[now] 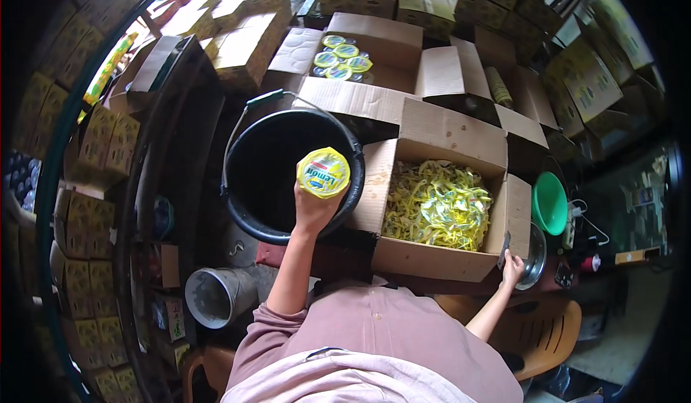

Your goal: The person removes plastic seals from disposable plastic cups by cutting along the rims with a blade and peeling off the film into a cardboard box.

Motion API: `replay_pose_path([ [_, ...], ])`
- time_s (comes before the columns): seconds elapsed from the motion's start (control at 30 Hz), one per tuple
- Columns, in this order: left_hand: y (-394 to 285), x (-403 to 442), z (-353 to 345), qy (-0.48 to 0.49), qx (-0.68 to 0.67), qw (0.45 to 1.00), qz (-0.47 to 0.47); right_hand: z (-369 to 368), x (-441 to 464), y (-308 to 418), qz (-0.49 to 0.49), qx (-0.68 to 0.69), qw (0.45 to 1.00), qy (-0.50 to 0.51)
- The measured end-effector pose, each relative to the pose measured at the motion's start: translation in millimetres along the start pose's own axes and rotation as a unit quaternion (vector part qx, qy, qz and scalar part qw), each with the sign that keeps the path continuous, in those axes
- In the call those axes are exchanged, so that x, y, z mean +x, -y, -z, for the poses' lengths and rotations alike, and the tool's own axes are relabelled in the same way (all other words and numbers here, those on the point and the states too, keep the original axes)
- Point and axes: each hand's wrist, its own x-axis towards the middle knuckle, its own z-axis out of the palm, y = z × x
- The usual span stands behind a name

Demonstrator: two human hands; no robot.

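My left hand (315,210) is closed around a sealed plastic cup with a yellow lemon-printed lid (324,172). It holds the cup, lid facing up, over the black bucket (248,176). Down at the right, my right hand (512,268) pinches a small dark, flat, blade-like tool (506,245) beside the near right corner of an open cardboard box (453,133). Yellow and white strips of lid trimmings (439,205) fill much of that box. Beyond the bucket, several lidded cups (342,59) stand in another open carton (378,32).
A grey pail (219,296) stands below the bucket at left. Right of the trimmings box are a green bowl (550,203) and a metal bowl (534,259). An orange chair (540,331) sits near my right side. Stacked cartons (86,281) line the left.
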Motion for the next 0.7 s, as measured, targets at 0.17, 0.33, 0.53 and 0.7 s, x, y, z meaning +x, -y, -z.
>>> replay_pose_path([
  [0.17,-12.4,5.8,21.0,0.059,0.01,0.998,0.015,21.9,-6.1,19.3,-0.03,-0.05,0.994,0.089],
  [0.33,10.1,4.4,33.3,0.06,-0.016,0.998,-0.003,-11.4,-20.6,90.6,0.035,0.1,0.988,0.117],
  [0.53,9.4,5.2,31.3,0.038,0.162,0.985,-0.034,-169.9,-133.7,194.4,0.132,0.172,0.889,0.403],
  [0.7,6.4,3.7,32.7,0.02,0.177,0.984,-0.031,-219.7,-253.0,247.2,0.307,0.088,0.798,0.511],
])
